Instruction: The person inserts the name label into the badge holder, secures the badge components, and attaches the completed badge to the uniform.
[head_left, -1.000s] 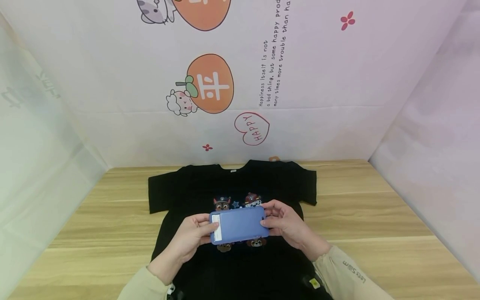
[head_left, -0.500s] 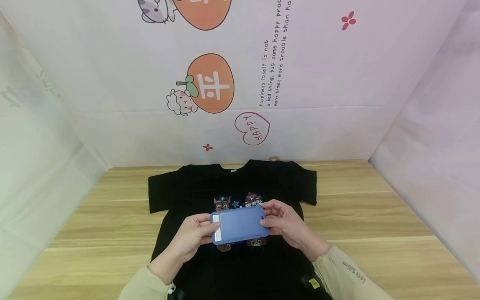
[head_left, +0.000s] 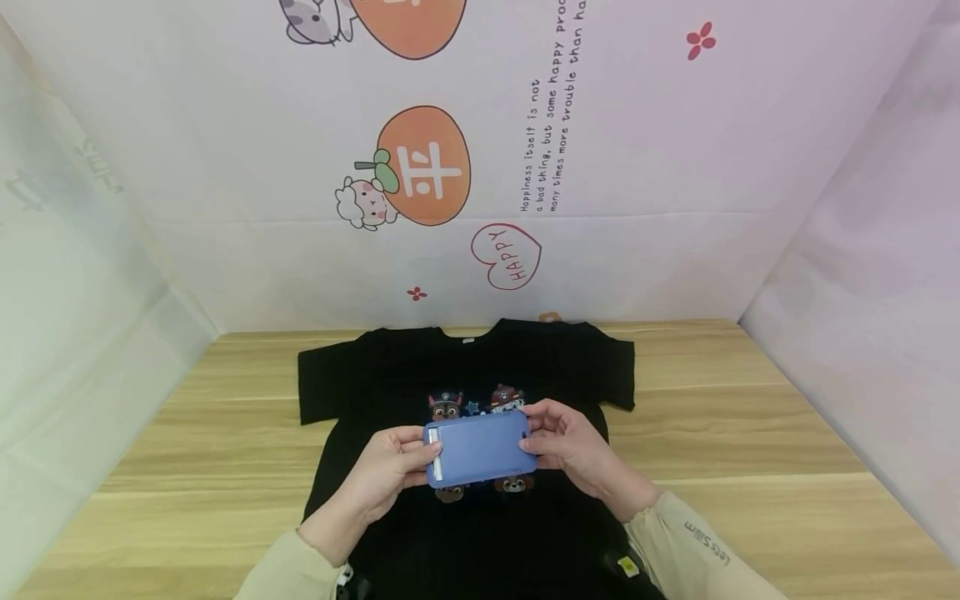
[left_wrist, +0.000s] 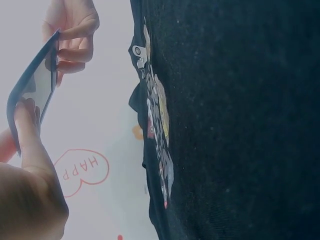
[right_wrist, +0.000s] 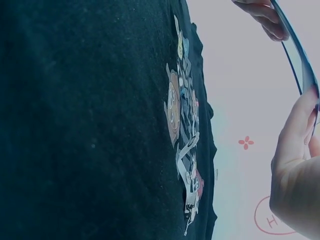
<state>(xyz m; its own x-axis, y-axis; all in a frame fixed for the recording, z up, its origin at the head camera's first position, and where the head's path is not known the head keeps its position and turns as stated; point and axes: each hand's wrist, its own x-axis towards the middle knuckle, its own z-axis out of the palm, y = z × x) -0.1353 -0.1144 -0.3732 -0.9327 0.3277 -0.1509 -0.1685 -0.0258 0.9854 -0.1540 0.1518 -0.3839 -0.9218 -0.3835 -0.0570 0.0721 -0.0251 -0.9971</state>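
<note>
Above the black T-shirt, over its cartoon print, I hold a blue phone case flat between both hands, long side running left to right. My left hand grips the end nearest the shirt's left sleeve, fingers curled under and the thumb laid on top beside a pale strip at that edge. My right hand pinches the opposite end — thumb on the upper face, fingers folded round the rim. From the left wrist view the case shows edge-on as a thin dark slab, lifted clear of the shirt, with my thumb pressed on its near end and the other hand's fingers hooked over the far end. The right wrist view gives the same thin edge held off the cloth. The shirt lies spread face up on the wooden table, collar toward the back wall — a white sheet printed with orange fruit and a red heart reading HAPPY. My beige sleeves cross the shirt's lower hem.
</note>
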